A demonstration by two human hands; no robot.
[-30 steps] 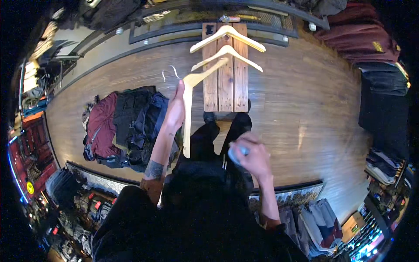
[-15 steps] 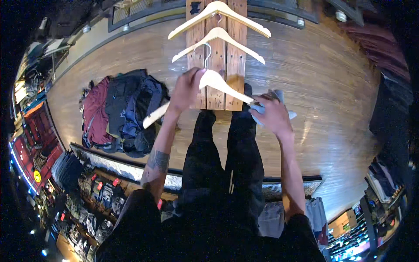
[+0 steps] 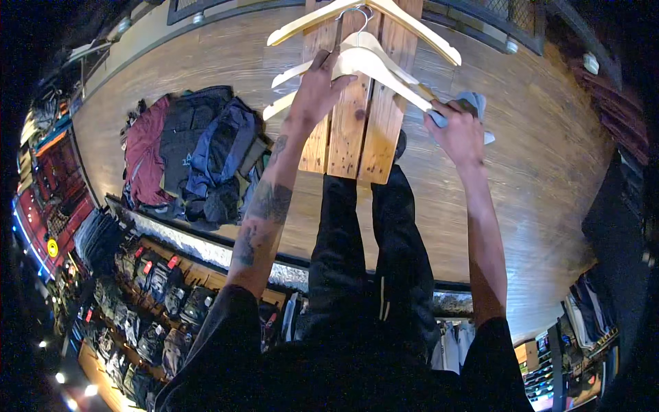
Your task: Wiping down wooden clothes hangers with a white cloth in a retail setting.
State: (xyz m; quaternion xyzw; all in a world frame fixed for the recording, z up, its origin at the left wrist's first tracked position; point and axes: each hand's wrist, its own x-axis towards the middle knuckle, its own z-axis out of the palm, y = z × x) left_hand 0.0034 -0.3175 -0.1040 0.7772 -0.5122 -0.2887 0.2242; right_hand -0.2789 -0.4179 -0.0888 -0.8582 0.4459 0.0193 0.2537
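Note:
A pale wooden hanger (image 3: pixel 376 67) with a metal hook lies across the front of my body, above a plank bench. My left hand (image 3: pixel 317 96) grips its left shoulder, thumb stretched along the wood. At its right end, my right hand (image 3: pixel 458 134) is closed around a light blue cloth (image 3: pixel 475 103) pressed to the hanger's tip; the cloth pokes out on both sides of the fingers. Just beyond, a second wooden hanger (image 3: pixel 294 73) is partly covered by the first and by my left hand. Farther off, a third wooden hanger (image 3: pixel 417 33) lies on the bench.
The wooden bench (image 3: pixel 350 147) ends just before my feet. To the left, a pile of dark, blue and maroon clothes (image 3: pixel 199 154) lies on the wooden floor (image 3: pixel 535 185). Racks of bags (image 3: pixel 161 288) stand at the lower left, with hanging clothes (image 3: pixel 587 309) at the right.
Both hands have moved away from my body with the hanger and the cloth, bringing the hanger over the second one. My view has shifted a little.

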